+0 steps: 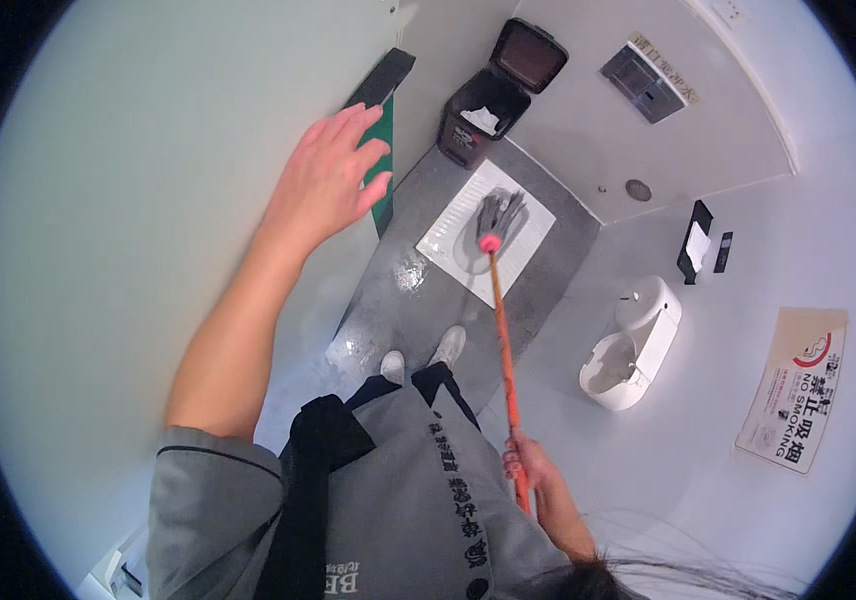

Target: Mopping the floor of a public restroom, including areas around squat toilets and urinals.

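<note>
My right hand [538,470] is wrapped round the orange handle of a mop [505,350], low at my right side. Its pink collar and dark grey strands [501,213] hang over the white squat toilet [455,222] set in the floor. Raised on the left, my left hand [333,170] has its fingers apart and slightly bent, with nothing visible in it. Its fingertips are close to a black and green panel edge [380,120]; whether they touch it I cannot tell.
An open-lidded black bin [463,125] with white paper inside stands in the far corner. On the right wall are a white paper dispenser [648,350] with its cover open, a small black holder [693,245] and a sign [793,390]. The grey floor [388,300] looks wet.
</note>
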The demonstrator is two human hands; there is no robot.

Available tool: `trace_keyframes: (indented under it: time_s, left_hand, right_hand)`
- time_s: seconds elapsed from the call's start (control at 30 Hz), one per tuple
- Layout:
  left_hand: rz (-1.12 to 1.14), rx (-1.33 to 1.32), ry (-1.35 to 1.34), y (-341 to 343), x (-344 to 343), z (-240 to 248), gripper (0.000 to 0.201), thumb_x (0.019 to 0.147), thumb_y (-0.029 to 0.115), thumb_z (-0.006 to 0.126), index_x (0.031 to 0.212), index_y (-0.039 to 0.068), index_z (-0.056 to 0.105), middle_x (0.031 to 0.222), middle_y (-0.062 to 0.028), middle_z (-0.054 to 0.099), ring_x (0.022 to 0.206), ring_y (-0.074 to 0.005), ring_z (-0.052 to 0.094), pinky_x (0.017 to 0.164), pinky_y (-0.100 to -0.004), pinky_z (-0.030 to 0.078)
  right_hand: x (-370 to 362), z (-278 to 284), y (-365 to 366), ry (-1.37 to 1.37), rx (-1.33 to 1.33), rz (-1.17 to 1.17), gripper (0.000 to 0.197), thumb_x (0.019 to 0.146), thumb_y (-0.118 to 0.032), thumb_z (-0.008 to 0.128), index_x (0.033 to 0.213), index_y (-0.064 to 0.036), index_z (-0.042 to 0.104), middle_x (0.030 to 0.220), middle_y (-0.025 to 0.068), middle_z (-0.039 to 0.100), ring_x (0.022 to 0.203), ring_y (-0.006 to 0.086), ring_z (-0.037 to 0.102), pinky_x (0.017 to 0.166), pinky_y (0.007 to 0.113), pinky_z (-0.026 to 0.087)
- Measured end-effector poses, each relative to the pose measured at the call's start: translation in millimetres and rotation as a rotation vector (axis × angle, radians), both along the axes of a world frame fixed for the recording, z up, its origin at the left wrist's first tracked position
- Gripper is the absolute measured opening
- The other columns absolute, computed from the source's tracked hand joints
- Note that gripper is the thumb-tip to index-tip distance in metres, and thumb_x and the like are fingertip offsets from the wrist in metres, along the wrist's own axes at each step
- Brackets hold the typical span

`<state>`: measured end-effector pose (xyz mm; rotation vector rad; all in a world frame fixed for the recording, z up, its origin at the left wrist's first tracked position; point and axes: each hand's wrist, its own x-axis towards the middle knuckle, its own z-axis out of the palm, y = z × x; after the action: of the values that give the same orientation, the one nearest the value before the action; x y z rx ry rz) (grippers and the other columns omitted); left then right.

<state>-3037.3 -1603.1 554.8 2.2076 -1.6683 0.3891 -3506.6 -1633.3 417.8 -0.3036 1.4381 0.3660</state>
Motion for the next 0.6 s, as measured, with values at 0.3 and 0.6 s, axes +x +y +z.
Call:
trace_keyframes:
  time_s: [0.3, 0.6]
  left_hand:
    - [-0.018, -0.028, -0.028, 8, -2, -3, 0.018, 0.073, 0.019, 0.060, 0.085, 0.007, 0.058, 0.117, -0.0097, 0.047, 0.111, -0.0253, 0.042, 0.090, -0.0365, 0.034]
    - [-0.022, -0.026, -0.049, 7, 1, -9, 0.020, 0.074, 0.022, 0.058, 0.086, 0.007, 0.059, 0.117, -0.0097, 0.048, 0.111, -0.0256, 0.042, 0.091, -0.0370, 0.034]
  right_hand:
    - [-17, -67, 14, 0.012, -0.111, 0.251, 0.032, 0.087, -0.036, 0.042, 0.071, -0.0086, 0.039, 0.051, -0.0036, 0.032, 0.039, 0.0071, 0.033, 0.033, 0.023, 0.031]
    - [7, 25, 1, -0.125, -0.191, -0.017, 0.032, 0.083, -0.038, 0.050, 0.075, -0.0096, 0.038, 0.052, -0.0061, 0.031, 0.038, 0.0031, 0.029, 0.032, 0.018, 0.027]
